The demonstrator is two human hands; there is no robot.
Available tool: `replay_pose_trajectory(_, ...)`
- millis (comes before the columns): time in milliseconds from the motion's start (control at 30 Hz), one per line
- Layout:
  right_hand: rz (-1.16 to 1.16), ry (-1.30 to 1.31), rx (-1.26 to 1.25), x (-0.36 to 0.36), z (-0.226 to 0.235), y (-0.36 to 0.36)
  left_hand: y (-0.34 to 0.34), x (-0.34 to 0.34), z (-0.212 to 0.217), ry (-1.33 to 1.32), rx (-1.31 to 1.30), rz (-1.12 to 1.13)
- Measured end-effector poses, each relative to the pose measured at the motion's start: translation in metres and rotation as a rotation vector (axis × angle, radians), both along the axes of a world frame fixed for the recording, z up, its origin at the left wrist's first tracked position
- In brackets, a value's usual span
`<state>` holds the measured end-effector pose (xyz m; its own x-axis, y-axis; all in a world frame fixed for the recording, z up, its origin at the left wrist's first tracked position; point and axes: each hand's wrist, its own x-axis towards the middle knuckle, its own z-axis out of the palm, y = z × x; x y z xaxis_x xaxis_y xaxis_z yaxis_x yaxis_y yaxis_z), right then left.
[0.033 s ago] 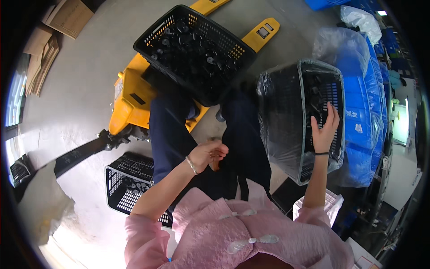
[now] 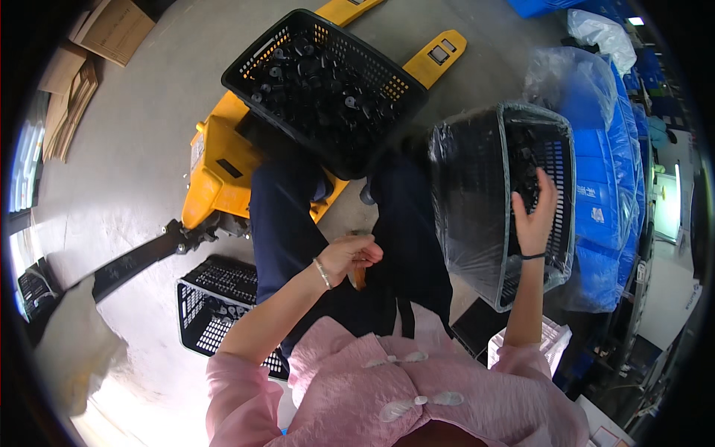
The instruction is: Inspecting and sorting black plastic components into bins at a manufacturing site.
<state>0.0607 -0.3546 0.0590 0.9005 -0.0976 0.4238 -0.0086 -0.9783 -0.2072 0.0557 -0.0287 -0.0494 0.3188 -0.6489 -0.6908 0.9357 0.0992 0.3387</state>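
Observation:
My left hand (image 2: 351, 257) is in front of my lap, its fingers curled closed. An orange-brown piece (image 2: 360, 279) shows beneath the fingers; I cannot make out what it is. My right hand (image 2: 536, 220) reaches into a black crate (image 2: 503, 276) wrapped in clear plastic, on my right. Its thumb and fingers are apart, close to small dark parts (image 2: 523, 153) lying inside. Ahead of me a larger black crate (image 2: 298, 134) holds many black parts (image 2: 320, 86) with some round, shiny ends.
The larger crate rests on a yellow pallet truck (image 2: 220, 175), whose black handle (image 2: 134, 261) extends left. Another black crate (image 2: 195, 316) with parts stands at my left. Blue plastic-covered stacks (image 2: 603, 179) stand beyond the wrapped crate. Cardboard boxes (image 2: 112, 33) lie at the far left.
My right hand has shifted slightly left inside the wrapped crate, its fingers a little more bent. The left hand stays nearly in place, with more of the orange-brown piece showing.

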Motion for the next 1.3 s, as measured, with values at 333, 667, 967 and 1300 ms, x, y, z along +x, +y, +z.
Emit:
replay_pose_trajectory(333,0.432,0.96,0.867,0.168,-0.23,0.127,-0.086,0.102,-0.09,-0.564,0.016,-1.028)
replay_pose_trajectory(667,0.312,1.328,0.213,0.28,-0.392,0.199,-0.108,0.13,-0.097,-0.765,0.129,-1.175)
replay_pose_trajectory(967,0.316,1.382,0.273,0.267,-0.407,0.209,-0.09,0.138,-0.087,-0.872,0.016,-1.237)
replay_pose_trajectory(1300,0.32,1.586,0.165,0.27,-0.409,0.216,-0.093,0.129,-0.084,-0.891,0.036,-1.16)
